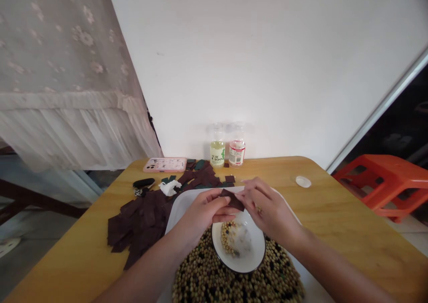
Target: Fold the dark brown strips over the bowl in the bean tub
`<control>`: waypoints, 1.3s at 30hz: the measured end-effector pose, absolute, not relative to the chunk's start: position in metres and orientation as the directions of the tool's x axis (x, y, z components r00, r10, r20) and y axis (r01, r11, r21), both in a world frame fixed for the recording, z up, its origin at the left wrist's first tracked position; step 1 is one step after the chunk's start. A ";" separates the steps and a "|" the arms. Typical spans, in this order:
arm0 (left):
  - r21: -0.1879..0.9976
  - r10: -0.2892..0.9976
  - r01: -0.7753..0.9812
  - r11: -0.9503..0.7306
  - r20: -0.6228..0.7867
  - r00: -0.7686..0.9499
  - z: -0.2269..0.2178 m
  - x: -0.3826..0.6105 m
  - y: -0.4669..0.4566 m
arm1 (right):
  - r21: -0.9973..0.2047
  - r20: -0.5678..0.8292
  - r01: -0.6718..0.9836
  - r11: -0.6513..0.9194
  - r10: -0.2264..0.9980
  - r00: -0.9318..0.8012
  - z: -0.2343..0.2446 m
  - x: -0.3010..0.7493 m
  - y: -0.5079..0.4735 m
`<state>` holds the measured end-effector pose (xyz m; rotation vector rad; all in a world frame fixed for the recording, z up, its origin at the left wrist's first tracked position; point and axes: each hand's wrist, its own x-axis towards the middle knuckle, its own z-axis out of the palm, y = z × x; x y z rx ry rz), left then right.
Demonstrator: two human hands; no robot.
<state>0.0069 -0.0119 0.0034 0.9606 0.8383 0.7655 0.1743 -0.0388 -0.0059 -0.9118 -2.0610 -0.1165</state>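
My left hand (214, 206) pinches a small dark brown rectangular piece (233, 199), flat like cloth or a little pouch; I cannot tell which. The fingers of my right hand (264, 205) are closed at its right edge. Below both hands is a white bowl (238, 263) with a dark rim. Tan round beads (228, 238) lie on its left side, beside a whitish translucent clump (243, 241). The bowl rests on many tan and black beads (214, 280) filling a white tray (177, 205).
A pile of brown pieces (143, 223) lies left of the tray, with more brown pieces (202, 176) behind it. Around them are a crumpled tissue (170, 187), keys (143, 185) and a phone (165, 164). Two bottles (217, 153) stand by the wall. A lid (303, 181) lies right.
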 end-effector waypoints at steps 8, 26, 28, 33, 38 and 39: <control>0.911 0.849 -0.183 0.370 -0.251 0.465 0.005 0.008 -0.014 | -0.244 0.729 0.629 0.738 0.567 -0.383 -0.008 0.174 -0.040; 0.900 0.850 -0.217 0.378 -0.244 0.468 0.003 0.008 -0.013 | -0.274 0.716 0.591 0.758 0.572 -0.402 -0.007 0.174 -0.041; 0.898 0.855 -0.229 0.375 -0.240 0.460 0.003 0.007 -0.013 | -0.272 0.682 0.571 0.775 0.574 -0.453 -0.007 0.174 -0.042; 0.908 0.853 -0.195 0.369 -0.248 0.459 0.005 0.007 -0.013 | -0.267 0.739 0.611 0.745 0.565 -0.366 -0.006 0.174 -0.040; 0.913 0.853 -0.191 0.361 -0.239 0.464 0.005 0.008 -0.014 | -0.261 0.760 0.606 0.751 0.547 -0.350 -0.007 0.175 -0.038; 0.912 0.850 -0.193 0.363 -0.239 0.469 0.005 0.008 -0.013 | -0.263 0.758 0.603 0.753 0.548 -0.353 -0.007 0.175 -0.038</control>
